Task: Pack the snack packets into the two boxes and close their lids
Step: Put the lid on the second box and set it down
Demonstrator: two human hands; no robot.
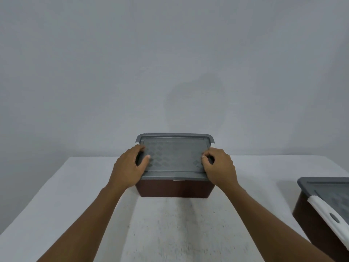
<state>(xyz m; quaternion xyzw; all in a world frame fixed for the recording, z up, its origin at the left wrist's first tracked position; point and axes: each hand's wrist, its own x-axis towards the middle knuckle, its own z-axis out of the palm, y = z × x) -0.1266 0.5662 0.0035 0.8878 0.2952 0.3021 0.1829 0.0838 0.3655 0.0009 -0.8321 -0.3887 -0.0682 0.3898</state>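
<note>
1. The brown box [174, 190] sits mid-frame on the bench [170, 224], with its grey lid [173, 157] lying on top.
2. The left hand [128, 168] and right hand [221, 167] grasp the lid's short ends, fingers curled over the edges and thumbs on top.
3. Pressing both ends down evenly should seat the rim all round.
4. The second box [309, 214], already lidded, stands well apart at lower right. The bench's far edge looks close behind the brown box, so any sliding is better done toward the lower frame.

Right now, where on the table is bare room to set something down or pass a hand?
Bare table: left of the centre box, beyond the left hand; the strip between the forearms, in front of that box; the gap between the right hand and the second box. Crowded: the two ends of the lid, where both hands grip it.
</note>
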